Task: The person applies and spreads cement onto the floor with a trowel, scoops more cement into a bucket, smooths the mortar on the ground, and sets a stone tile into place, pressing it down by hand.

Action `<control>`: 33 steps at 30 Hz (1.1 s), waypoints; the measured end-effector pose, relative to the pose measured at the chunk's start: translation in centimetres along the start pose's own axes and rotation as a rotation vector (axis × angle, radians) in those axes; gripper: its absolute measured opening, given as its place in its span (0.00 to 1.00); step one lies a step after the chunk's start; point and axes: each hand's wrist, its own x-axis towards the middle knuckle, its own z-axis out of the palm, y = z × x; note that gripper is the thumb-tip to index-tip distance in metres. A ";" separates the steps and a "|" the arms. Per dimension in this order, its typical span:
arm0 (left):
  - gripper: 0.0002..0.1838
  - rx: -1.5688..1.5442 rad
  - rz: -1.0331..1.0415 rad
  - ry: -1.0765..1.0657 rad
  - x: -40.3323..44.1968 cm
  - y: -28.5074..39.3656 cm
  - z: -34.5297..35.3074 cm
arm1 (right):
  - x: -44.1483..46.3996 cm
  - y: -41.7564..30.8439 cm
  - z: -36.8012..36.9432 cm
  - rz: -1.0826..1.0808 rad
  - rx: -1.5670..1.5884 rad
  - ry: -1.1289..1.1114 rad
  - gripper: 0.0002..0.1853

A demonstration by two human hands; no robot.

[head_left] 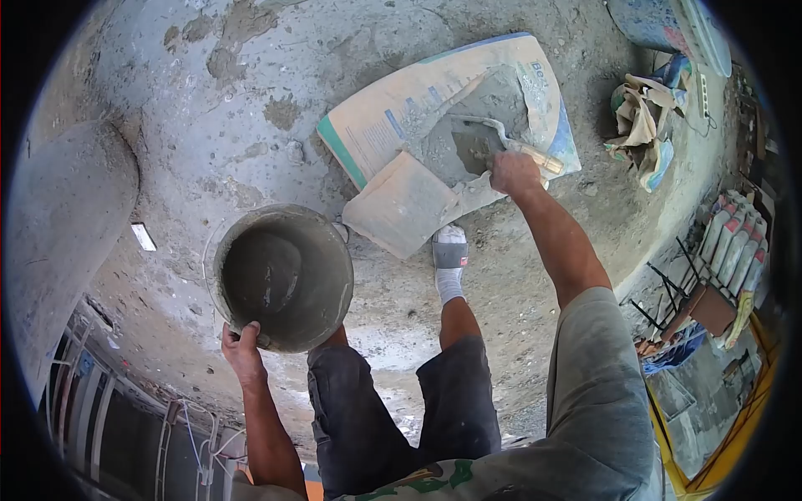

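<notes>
My left hand point(244, 351) grips the near rim of a round grey bucket point(326, 313), thumb on the edge. Wet grey mix coats the bucket's inside; how deep it is I cannot tell. My right hand point(515, 174) is closed round a trowel point(543, 159) with a light wooden handle and a bent metal shank. The trowel is over a torn-open paper cement bag point(376, 125) lying on the ground. Grey powder point(501, 96) shows through the tear, and a torn paper flap point(401, 204) folds towards me.
Rough concrete ground point(334, 33) spreads around the bag. Crumpled paper sacks point(647, 121) lie at the upper right, below a blue container point(643, 21). Stacked pale blocks point(735, 242) stand at the right edge. Metal bars point(92, 401) are at the lower left.
</notes>
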 end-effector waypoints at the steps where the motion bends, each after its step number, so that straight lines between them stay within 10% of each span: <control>1: 0.18 0.000 -0.041 -0.032 -0.2 -0.1 0.1 | -0.3 0.0 0.3 -0.004 0.004 -0.011 0.15; 33: 0.13 -0.059 0.109 -0.004 -8.9 6.1 7.4 | -4.2 1.3 3.3 0.108 0.400 0.159 0.26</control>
